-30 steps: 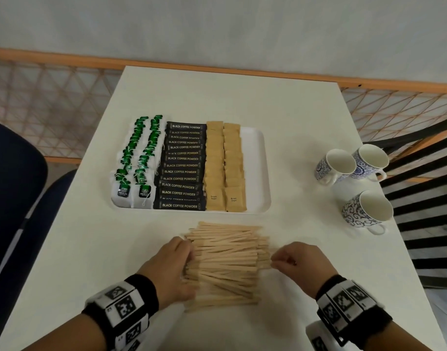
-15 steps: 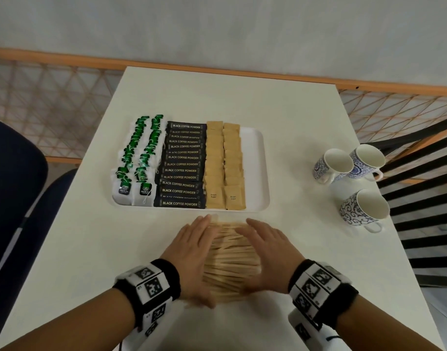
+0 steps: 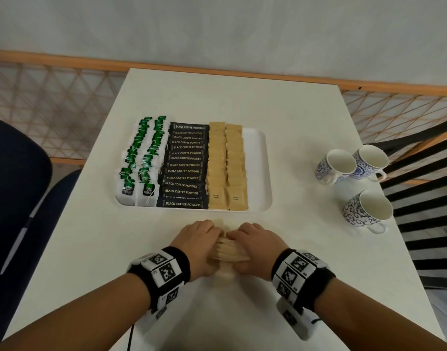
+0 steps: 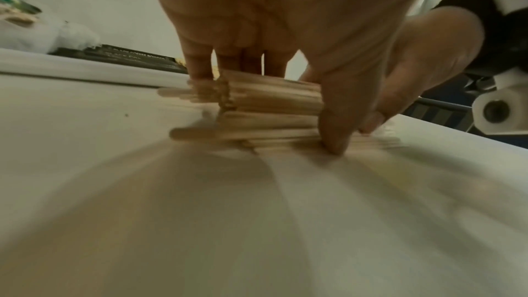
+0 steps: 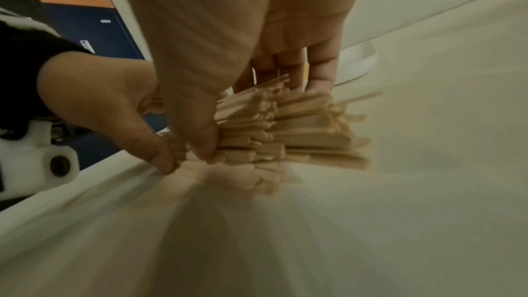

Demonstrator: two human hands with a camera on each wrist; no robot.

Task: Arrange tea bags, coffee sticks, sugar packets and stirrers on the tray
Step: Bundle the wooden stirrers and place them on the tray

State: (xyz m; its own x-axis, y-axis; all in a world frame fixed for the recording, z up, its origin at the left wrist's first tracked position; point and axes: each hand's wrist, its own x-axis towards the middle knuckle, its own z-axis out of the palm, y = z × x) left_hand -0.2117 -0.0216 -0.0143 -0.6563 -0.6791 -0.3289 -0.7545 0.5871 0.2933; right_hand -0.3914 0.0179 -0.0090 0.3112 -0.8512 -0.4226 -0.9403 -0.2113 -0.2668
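The wooden stirrers (image 3: 228,250), just before the tray (image 3: 264,173), are clasped by both hands (image 3: 198,245) (image 3: 258,245); the bundle's ends are hidden, probably uneven.

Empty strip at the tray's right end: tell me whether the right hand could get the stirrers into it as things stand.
Probably yes. The bare strip of the tray lies straight ahead of the right hand, nothing between. But both hands grip the stirrers; the left hand must come along or let go.

Three blue-patterned mugs (image 3: 354,178) sit to my right on the white counter (image 3: 306,249); a dark blue chair (image 3: 17,186) stands at my left.
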